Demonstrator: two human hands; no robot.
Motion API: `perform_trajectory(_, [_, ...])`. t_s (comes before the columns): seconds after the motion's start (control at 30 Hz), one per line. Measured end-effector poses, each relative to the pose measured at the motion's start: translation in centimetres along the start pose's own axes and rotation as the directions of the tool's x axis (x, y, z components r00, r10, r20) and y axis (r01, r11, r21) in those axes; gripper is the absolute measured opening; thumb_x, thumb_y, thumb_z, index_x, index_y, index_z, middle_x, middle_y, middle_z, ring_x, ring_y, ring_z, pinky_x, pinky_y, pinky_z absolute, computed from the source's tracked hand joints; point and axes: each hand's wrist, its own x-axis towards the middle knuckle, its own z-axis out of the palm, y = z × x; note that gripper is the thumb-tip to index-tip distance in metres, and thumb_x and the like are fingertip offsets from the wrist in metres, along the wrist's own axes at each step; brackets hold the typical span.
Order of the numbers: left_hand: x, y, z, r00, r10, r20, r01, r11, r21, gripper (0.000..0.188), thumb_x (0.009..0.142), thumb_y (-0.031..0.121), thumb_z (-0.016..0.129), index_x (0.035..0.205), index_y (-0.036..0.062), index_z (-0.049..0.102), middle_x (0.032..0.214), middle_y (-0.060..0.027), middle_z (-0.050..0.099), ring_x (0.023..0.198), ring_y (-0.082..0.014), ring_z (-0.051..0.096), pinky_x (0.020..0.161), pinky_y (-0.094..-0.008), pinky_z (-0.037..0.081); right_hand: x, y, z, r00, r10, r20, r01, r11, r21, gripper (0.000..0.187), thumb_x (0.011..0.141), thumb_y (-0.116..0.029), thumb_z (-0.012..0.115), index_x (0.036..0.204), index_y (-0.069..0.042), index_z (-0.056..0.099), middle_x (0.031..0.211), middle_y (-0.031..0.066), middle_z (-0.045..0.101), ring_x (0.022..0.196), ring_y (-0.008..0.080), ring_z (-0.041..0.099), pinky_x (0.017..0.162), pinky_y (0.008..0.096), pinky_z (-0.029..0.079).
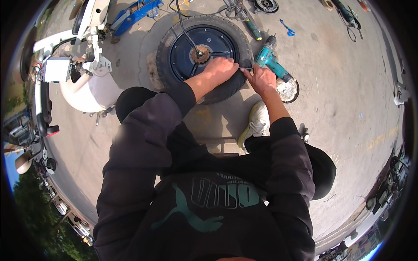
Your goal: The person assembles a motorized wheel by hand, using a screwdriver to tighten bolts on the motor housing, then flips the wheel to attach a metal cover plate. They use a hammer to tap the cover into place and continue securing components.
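Note:
A wheel with a black tyre (164,65) lies flat on the ground before me, and a dark blue hub (209,37) fills its middle. At the hub's centre sits a rusty sprocket (199,54) with a black cable rising from it. My left hand (221,69) is closed over the tyre's near right side. My right hand (263,80) is closed just right of it, at the tyre's edge. Between the two hands runs a thin metal rod (246,68), its ends hidden in the fingers. Touching distance from my right hand, a teal cordless drill (270,61) lies on the ground.
A round dish with whitish stuff (287,90) lies below the drill. A screwdriver (253,29), a blue strip (287,28) and a round drum part (265,5) lie farther off. White scooter parts (93,91) and a blue panel (135,17) are at left.

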Motion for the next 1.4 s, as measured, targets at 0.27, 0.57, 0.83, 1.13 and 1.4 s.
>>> perform_trajectory(0.27, [0.3,-0.7,-0.9,0.997,0.079,0.016,-0.078,0.995,-0.069,0.016,0.095,0.017,0.055,0.098,0.0047,0.065,0.099,-0.0183,0.066,0.09,-0.0378,0.072,0.076,-0.0496,0.059,-2.0,-0.9,1.9,0.993,0.107,-0.052,-0.108,0.994,-0.008,0.058,0.1,-0.064,0.052,0.094,-0.01,0.07,0.081,0.0193,0.075,0.081,0.037,0.075,0.071,0.0449,0.059])
perform_trajectory(0.57, [0.4,-1.5,0.0,0.988,0.149,0.042,-0.149,0.989,-0.005,0.015,0.094,0.018,0.056,0.098,0.0067,0.064,0.096,-0.0154,0.065,0.089,-0.0363,0.071,0.077,-0.0494,0.058,-3.5,-1.9,2.1,0.984,0.178,-0.01,-0.177,0.983,0.048,0.058,0.103,-0.062,0.046,0.097,-0.01,0.07,0.083,0.0182,0.076,0.084,0.0367,0.075,0.076,0.0455,0.058])
perform_trajectory(0.83, [0.2,-1.3,-0.2,0.993,0.093,0.069,-0.094,0.995,0.022,0.014,0.096,0.018,0.055,0.097,0.0084,0.065,0.098,-0.0155,0.066,0.092,-0.0357,0.071,0.079,-0.0488,0.058,-4.0,-2.2,1.8,0.988,0.153,0.017,-0.154,0.986,0.058,0.059,0.105,-0.06,0.042,0.099,-0.009,0.071,0.089,0.018,0.076,0.089,0.0362,0.075,0.08,0.0462,0.058])
perform_trajectory(1.13, [-0.7,1.4,-1.8,0.997,-0.081,-0.004,0.081,0.993,0.083,0.015,0.096,0.015,0.054,0.103,0.0053,0.064,0.104,-0.0149,0.068,0.097,-0.0355,0.072,0.081,-0.0469,0.06,-1.2,1.4,2.6,0.995,0.098,-0.012,-0.09,0.95,0.299,0.056,0.099,-0.056,0.061,0.093,-0.001,0.072,0.091,0.0196,0.076,0.087,0.036,0.074,0.076,0.0456,0.056])
perform_trajectory(1.4, [-0.7,-0.2,-3.7,0.977,-0.198,-0.078,0.192,0.978,-0.077,0.016,0.097,0.021,0.061,0.098,0.0063,0.067,0.097,-0.0132,0.069,0.093,-0.0372,0.071,0.081,-0.0502,0.057,2.9,2.6,-0.9,0.984,-0.026,0.176,-0.138,0.511,0.848,0.036,0.096,-0.031,0.074,0.115,-0.001,0.075,0.085,0.0073,0.074,0.074,0.0125,0.065,0.072,0.0306,0.053])
